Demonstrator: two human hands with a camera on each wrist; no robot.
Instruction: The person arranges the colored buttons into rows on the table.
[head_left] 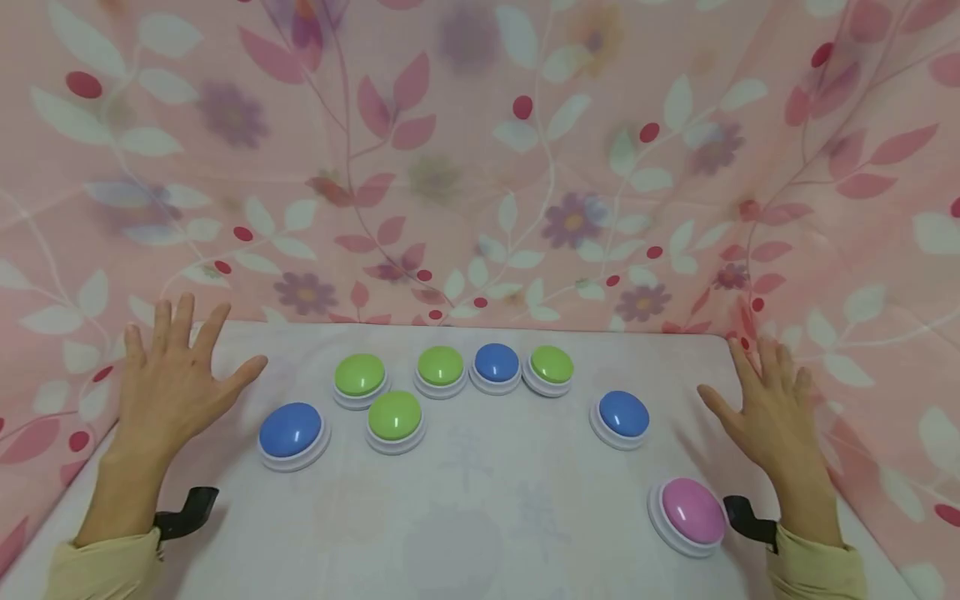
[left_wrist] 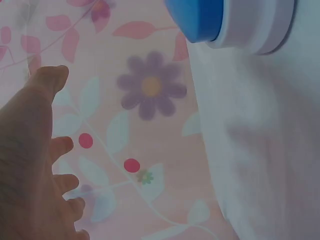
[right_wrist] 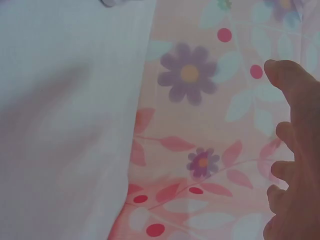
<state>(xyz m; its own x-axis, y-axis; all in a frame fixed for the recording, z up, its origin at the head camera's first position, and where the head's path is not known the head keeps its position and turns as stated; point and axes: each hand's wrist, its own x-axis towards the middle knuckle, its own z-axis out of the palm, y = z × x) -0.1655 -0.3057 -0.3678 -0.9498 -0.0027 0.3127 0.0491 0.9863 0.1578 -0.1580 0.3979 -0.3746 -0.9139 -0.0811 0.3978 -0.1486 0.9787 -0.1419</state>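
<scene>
My left hand [head_left: 174,375] is held with fingers spread over the left side of the table, holding nothing. Nearest to it is a blue push button [head_left: 291,431] on a white round base, which also shows as a blue button [left_wrist: 202,20] at the top of the left wrist view. On the right side my right hand [head_left: 776,408] is likewise spread and holds nothing. Between it and the middle lie a blue button [head_left: 624,414] and, closer to me, a pink button [head_left: 692,511]. In the right wrist view the right hand's fingers [right_wrist: 285,172] touch nothing.
Toward the back of the white table [head_left: 510,475] stand a green button [head_left: 440,367], a blue button [head_left: 497,363] and another green button [head_left: 552,365] in a row. Left of them are two more green buttons, one [head_left: 360,375] behind the other [head_left: 395,416]. A pink flowered cloth [head_left: 465,167] walls the back and sides.
</scene>
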